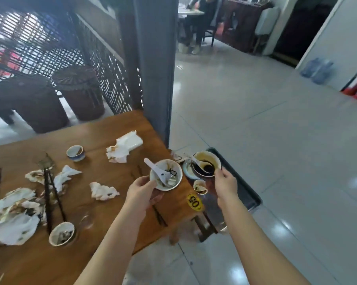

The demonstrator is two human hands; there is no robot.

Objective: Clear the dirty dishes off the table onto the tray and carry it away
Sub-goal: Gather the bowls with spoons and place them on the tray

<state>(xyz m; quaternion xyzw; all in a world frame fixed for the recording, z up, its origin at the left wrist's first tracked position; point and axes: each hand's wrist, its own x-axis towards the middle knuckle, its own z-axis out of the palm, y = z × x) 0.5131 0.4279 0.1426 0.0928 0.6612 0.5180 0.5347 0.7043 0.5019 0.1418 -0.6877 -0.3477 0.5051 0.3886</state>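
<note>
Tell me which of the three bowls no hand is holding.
The untouched bowl at lower left, beside the dark chopsticks. The left hand grips the scrap-filled bowl; the right hand holds the sauce-stained bowl.

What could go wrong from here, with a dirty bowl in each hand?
The white spoon juts over the rim of the white bowl that the left hand holds; a tilt could send it sliding out. The right hand pinches only the rim of the sauce bowl, which holds dark liquid; it may slop onto the tray.
</note>
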